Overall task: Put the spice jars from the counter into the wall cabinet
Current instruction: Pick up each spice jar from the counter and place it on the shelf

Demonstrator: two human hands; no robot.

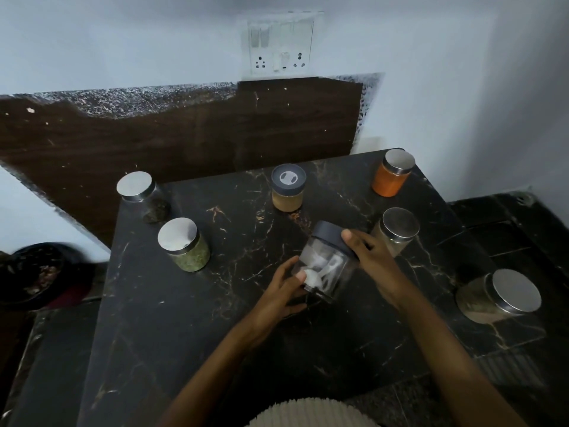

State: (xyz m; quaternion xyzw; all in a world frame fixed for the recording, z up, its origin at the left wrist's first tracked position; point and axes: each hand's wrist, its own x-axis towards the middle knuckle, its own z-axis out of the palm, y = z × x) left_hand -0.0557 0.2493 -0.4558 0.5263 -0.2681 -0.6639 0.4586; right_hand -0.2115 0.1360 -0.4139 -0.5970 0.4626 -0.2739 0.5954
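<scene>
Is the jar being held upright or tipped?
Tipped. The clear jar leans, its dark lid angled away, gripped by left hand and right hand.

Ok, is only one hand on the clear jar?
No, the left hand holds the base of the clear jar and the right hand grips near its lid.

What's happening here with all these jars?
A person holds a clear jar with a dark lid, tilted, in both hands: the left hand at its base, the right hand on the lid. The orange jar, the green jar and others stand on the dark counter. No cabinet shows.
</scene>
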